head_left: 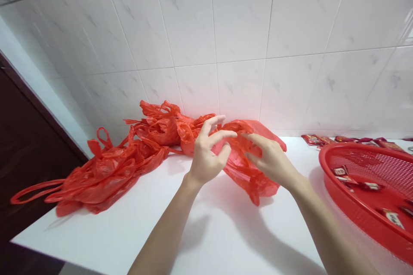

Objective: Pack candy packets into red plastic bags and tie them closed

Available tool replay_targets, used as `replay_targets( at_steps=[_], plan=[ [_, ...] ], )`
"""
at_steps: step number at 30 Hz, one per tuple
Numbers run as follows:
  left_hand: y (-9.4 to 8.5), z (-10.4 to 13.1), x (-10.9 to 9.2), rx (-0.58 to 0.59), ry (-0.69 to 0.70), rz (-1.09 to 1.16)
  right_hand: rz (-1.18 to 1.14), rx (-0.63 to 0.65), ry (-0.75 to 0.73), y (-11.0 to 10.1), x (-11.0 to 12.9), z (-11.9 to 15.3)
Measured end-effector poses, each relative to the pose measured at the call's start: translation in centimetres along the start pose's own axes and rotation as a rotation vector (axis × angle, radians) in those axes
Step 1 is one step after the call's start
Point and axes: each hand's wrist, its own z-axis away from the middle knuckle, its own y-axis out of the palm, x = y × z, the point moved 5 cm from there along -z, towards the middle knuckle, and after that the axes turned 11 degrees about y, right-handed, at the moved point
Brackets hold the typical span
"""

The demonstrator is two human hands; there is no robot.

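Note:
A thin red plastic bag lies loosely spread on the white table, between and behind my two hands. My left hand is raised at its left side, fingers curved and apart, with nothing in them. Over the bag's right part hovers my right hand, thumb and fingers apart. Whether its fingertips touch the film I cannot tell. More crumpled red bags are heaped against the wall, just left of my left hand.
Another pile of red plastic bags with loop handles reaches the table's left edge. A red mesh basket at right holds several small wrapped packets. Further packets lie behind it along the tiled wall. A dark door stands at left.

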Motion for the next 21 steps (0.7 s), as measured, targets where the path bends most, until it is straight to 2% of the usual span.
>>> replay_targets(
  at_steps=[2,4,8,12,14,16,19,21],
  plan=[
    [0.7,0.1,-0.2,0.124,0.022,-0.035,-0.057,0.057,-0.027,0.1,0.4,0.2],
    [1.4,0.3,0.5,0.264,-0.016,-0.058,-0.086,0.085,-0.046,0.0,0.6,0.3],
    [2.3,1.1,2.8,0.492,-0.147,-0.094,-0.111,0.056,-0.093,-0.3,0.3,-0.1],
    [3.0,2.0,4.3,0.675,-0.191,-0.166,-0.082,0.031,-0.13,-0.8,0.1,-0.2],
    [3.1,2.3,4.7,0.691,-0.2,-0.208,-0.054,0.021,-0.157,-0.9,0.6,0.1],
    [3.0,2.3,5.1,0.655,-0.212,-0.226,-0.054,0.066,-0.169,-0.6,1.3,0.5],
    [2.8,2.2,5.5,0.544,-0.235,-0.172,-0.015,0.271,-0.191,1.4,2.3,1.2],
    [2.5,2.3,6.0,0.472,-0.268,-0.16,0.132,0.444,-0.204,3.5,2.5,1.8]
  ],
)
